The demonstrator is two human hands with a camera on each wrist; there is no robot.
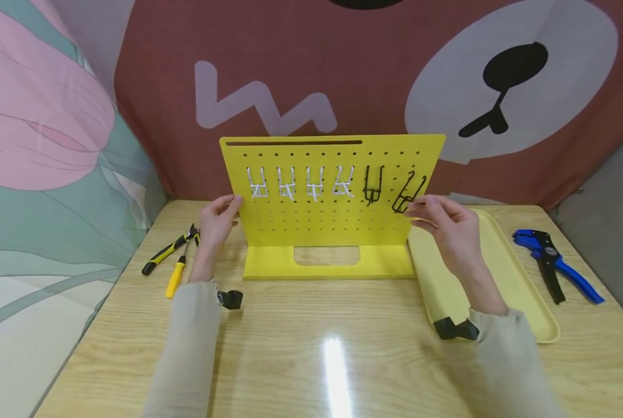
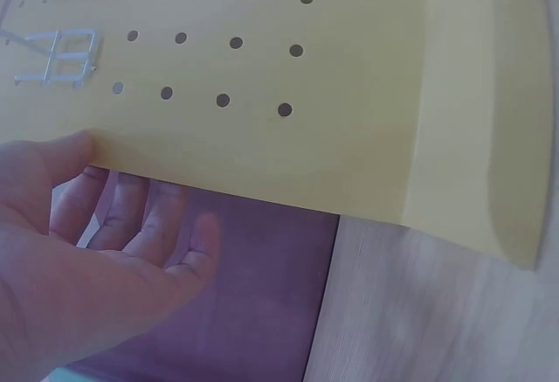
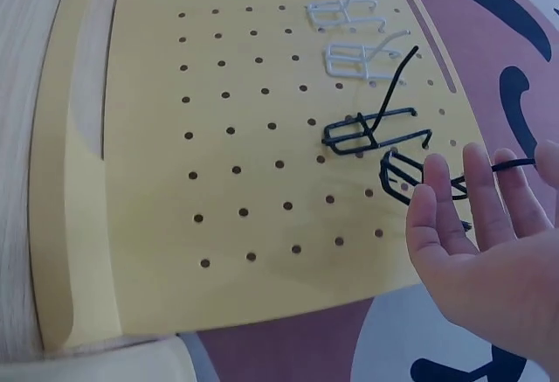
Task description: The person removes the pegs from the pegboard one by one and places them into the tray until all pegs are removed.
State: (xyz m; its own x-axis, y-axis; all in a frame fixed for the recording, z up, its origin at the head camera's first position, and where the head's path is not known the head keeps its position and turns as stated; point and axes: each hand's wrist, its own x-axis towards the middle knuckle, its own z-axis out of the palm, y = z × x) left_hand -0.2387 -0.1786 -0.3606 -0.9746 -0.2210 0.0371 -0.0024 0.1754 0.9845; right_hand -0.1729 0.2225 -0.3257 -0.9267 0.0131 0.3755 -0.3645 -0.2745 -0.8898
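A yellow pegboard (image 1: 327, 235) stands upright on its base on the wooden table. My left hand (image 1: 218, 223) grips its left edge; in the left wrist view the thumb lies on the front face and the other fingers are behind the edge. Several white wire hooks (image 1: 287, 184) hang in a row, with a black hook (image 1: 373, 186) to their right. At the right end my right hand (image 1: 449, 229) pinches another black hook (image 1: 406, 194), which tilts against the board. In the right wrist view fingers partly hide this hook (image 3: 397, 177); whether its ends sit in holes I cannot tell.
A pale yellow tray (image 1: 520, 284) lies under my right forearm, beside the board. Blue-and-black pliers (image 1: 551, 261) rest right of it. At the left lie yellow-and-black cutters (image 1: 167, 254) and a yellow-handled tool (image 1: 176, 278). A printed cloth (image 1: 374, 87) hangs behind the table.
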